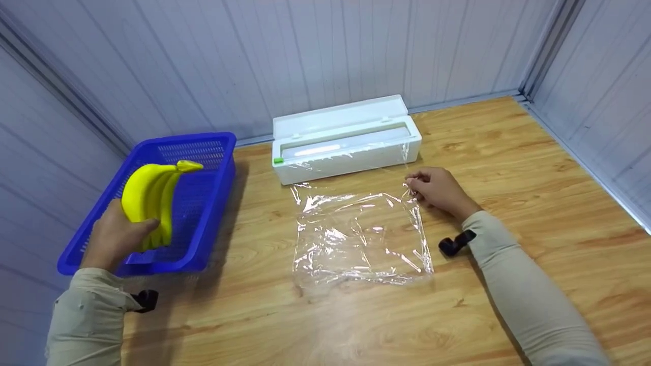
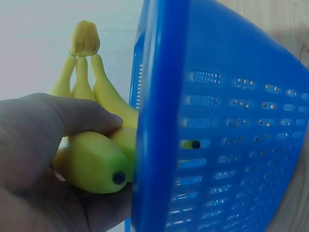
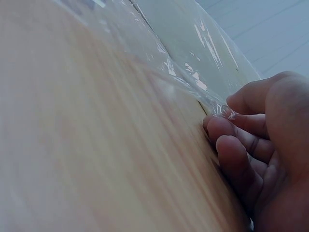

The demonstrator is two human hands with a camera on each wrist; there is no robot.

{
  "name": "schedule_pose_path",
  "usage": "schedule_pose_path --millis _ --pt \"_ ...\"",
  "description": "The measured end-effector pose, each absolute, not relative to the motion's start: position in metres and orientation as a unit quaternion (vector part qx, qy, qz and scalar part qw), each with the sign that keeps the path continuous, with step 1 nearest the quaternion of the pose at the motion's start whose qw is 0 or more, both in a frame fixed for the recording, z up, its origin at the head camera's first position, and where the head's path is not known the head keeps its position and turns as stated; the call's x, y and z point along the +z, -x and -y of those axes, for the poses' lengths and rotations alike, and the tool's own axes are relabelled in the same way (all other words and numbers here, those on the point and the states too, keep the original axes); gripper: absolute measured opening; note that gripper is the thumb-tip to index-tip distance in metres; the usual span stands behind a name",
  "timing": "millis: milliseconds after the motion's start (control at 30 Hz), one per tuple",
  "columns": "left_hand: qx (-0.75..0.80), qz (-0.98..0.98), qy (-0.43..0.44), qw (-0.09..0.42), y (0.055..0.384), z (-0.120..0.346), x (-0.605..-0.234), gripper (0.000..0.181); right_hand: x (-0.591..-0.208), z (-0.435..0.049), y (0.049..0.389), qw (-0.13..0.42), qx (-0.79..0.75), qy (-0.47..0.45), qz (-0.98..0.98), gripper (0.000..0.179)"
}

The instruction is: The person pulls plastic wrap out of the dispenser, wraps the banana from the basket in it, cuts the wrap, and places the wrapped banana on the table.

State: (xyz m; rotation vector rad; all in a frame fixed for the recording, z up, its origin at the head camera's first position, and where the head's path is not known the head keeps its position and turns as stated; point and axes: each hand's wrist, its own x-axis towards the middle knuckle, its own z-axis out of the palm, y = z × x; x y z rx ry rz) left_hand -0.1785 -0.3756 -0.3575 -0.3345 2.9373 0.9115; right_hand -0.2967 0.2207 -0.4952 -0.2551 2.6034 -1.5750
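A bunch of yellow bananas (image 1: 147, 198) is gripped by my left hand (image 1: 114, 236), over the blue plastic basket (image 1: 213, 218). In the left wrist view the thumb lies across the bananas (image 2: 96, 159), whose joined stem points up, and the basket's rim (image 2: 161, 116) hides part of them. My right hand (image 1: 440, 190) pinches the edge of a sheet of clear plastic wrap (image 1: 361, 239) between thumb and finger, seen up close in the right wrist view at the gathered wrap (image 3: 224, 111). The wrinkled sheet lies on the table and runs up to the white wrap dispenser box (image 1: 351, 162).
The dispenser's lid (image 1: 341, 117) stands raised at the back, with a roll (image 1: 346, 143) inside and a green piece (image 1: 278, 160) at its left end. Panelled walls (image 1: 330, 56) border the wooden table (image 1: 534, 203) behind and at both sides.
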Motion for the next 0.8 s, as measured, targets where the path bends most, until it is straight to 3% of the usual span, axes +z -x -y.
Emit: schedule_pose_path --millis 367,800 --pt "0.284 -0.950 0.126 -0.024 0.173 0.375 -0.357 0.063 -0.496 -0.223 0.299 0.052 -0.522 0.086 -0.847 0.034" --pt "0.345 -0.928 0.132 -0.053 0.162 0.371 -0.356 0.060 -0.494 -0.221 0.299 0.080 -0.528 0.070 -0.842 0.041"
